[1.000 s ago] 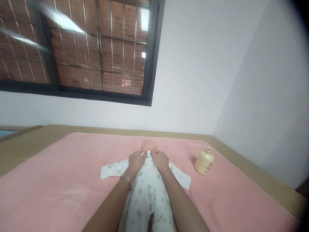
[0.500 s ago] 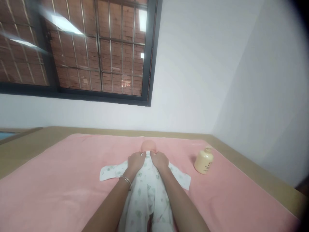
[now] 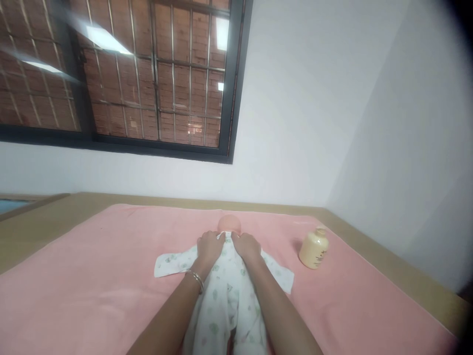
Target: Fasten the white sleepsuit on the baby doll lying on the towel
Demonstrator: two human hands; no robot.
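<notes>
A baby doll lies on its back on the pink blanket [image 3: 92,276]; only the top of its bald head [image 3: 229,224] shows beyond my hands. It wears a white printed baby suit [image 3: 225,296] with both sleeves spread out sideways. My left hand [image 3: 209,248], a bangle on its wrist, and my right hand [image 3: 247,246] rest side by side at the suit's neckline just below the head. Both hands have their fingers curled and pinched on the cloth at the collar.
A cream-yellow lotion bottle [image 3: 314,249] stands on the blanket to the right of the doll. The blanket covers a tan mattress [image 3: 399,276] set into a white wall corner. A barred window [image 3: 155,79] fills the wall at upper left.
Almost nothing has changed. The hands stay at the suit's collar with only slight shifts of the fingers, and the view has drifted a little.
</notes>
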